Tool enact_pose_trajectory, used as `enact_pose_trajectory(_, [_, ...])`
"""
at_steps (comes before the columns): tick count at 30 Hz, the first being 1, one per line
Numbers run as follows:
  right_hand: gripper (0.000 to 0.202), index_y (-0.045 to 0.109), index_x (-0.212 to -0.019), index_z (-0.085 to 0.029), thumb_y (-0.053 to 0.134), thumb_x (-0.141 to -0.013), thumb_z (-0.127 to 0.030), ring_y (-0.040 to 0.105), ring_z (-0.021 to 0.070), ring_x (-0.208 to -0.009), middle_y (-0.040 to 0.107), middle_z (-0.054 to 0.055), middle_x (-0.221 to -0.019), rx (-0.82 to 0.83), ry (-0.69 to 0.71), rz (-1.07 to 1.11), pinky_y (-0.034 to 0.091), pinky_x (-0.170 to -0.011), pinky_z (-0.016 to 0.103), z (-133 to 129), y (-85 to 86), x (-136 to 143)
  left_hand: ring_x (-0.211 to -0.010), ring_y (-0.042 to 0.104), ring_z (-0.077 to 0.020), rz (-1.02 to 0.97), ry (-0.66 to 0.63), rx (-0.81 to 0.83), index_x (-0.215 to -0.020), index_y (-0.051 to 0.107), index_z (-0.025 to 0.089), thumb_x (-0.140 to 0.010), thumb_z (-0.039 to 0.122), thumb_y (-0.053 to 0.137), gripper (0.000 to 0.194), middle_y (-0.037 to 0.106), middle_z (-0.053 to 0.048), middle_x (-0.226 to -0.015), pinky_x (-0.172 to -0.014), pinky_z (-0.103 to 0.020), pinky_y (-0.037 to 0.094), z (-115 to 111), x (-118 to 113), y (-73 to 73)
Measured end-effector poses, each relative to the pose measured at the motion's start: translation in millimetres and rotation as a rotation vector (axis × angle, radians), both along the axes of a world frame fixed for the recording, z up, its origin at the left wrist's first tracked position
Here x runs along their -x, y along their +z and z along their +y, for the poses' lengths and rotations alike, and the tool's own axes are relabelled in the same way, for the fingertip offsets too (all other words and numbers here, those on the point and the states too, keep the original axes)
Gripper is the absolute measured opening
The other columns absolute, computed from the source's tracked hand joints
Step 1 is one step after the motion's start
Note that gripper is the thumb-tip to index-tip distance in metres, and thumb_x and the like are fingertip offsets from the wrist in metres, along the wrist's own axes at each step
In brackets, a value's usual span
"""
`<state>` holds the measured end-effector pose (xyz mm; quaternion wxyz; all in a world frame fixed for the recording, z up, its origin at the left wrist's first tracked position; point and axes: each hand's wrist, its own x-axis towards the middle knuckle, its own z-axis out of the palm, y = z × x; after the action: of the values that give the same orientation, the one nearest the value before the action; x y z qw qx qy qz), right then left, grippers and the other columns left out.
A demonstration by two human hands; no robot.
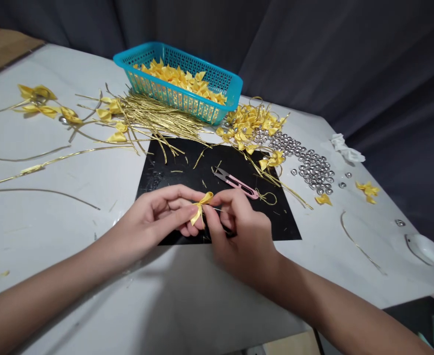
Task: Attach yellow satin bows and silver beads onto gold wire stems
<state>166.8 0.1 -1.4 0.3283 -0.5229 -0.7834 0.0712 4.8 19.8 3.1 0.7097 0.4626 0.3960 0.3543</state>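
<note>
A small yellow ribbon bow (201, 203) is pinched between my two hands, above the black mat (180, 185). My left hand (165, 209) is closed on the bow's left side, thumb on the ribbon and the other fingers curled behind it. My right hand (239, 219) is closed at the bow's right loop, thumb and index finger pressed together. A thin shiny line and something dark show by its curled fingers; I cannot make out what they are. Pink-handled thread snips (235, 182) lie on the mat just beyond my right hand.
A teal basket (235, 93) of yellow bows stands at the back. Gold cords (165, 116) lie before it. Rightward are a pile of corded bows (254, 118), many silver bells (313, 170), white pieces (346, 148) and a white oval object (426, 249). Loose bows (37, 93) lie left.
</note>
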Motion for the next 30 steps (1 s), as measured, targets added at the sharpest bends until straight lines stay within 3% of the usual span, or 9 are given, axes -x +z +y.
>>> enact_pose_trajectory(5, [0.020,0.044,-0.069,-0.018,0.055,-0.084,-0.026,0.034,0.0043,-0.039,0.047,-0.006,-0.053,-0.014,-0.004,0.000,0.024,-0.041,0.018,5.5,0.9,-4.0,-0.059,0.059,-0.0048,-0.117,-0.008,0.045,-0.092,0.067,0.019,-0.083,0.021,0.062,0.011,0.065,0.004,-0.063,-0.056,-0.010,0.046,1.6,4.0,-5.4])
enact_pose_trajectory(9, [0.021,0.041,-0.068,-0.018,0.041,-0.089,-0.020,0.033,0.0057,-0.041,0.043,-0.005,-0.053,0.092,0.082,-0.044,0.027,-0.042,0.018,3.8,7.8,-5.2,-0.059,0.059,-0.0050,-0.087,-0.002,0.029,-0.095,0.066,0.018,-0.083,0.020,0.062,0.013,0.068,0.003,-0.066,-0.057,-0.011,0.047,-0.5,4.7,-4.5])
enact_pose_trajectory(14, [0.021,0.042,-0.070,-0.018,0.032,-0.089,-0.016,0.037,0.0070,-0.044,0.047,-0.003,-0.057,0.168,0.185,-0.070,0.030,-0.044,0.019,2.7,12.9,-8.6,-0.058,0.059,-0.0060,-0.058,0.019,0.026,-0.096,0.065,0.017,-0.080,0.023,0.065,0.016,0.070,0.001,-0.068,-0.056,-0.012,0.047,-1.3,2.9,-0.6])
enact_pose_trajectory(21, [0.022,0.054,-0.081,-0.014,0.033,-0.086,-0.013,0.053,0.0103,-0.053,0.059,0.002,-0.063,0.098,0.267,-0.140,0.038,-0.051,0.021,4.5,9.4,-14.2,-0.058,0.058,-0.0062,-0.083,0.032,0.034,-0.093,0.067,0.019,-0.081,0.022,0.065,0.012,0.069,0.002,-0.066,-0.056,-0.013,0.046,0.4,4.3,-4.0])
enact_pose_trajectory(30, [0.024,0.057,-0.078,-0.013,0.033,-0.083,-0.012,0.056,0.0121,-0.058,0.061,0.004,-0.066,0.119,0.306,-0.164,0.041,-0.053,0.021,5.9,10.2,-14.3,-0.058,0.057,-0.0057,-0.079,0.020,0.041,-0.092,0.068,0.018,-0.081,0.022,0.064,0.012,0.069,0.002,-0.066,-0.056,-0.012,0.046,0.0,5.3,-3.5])
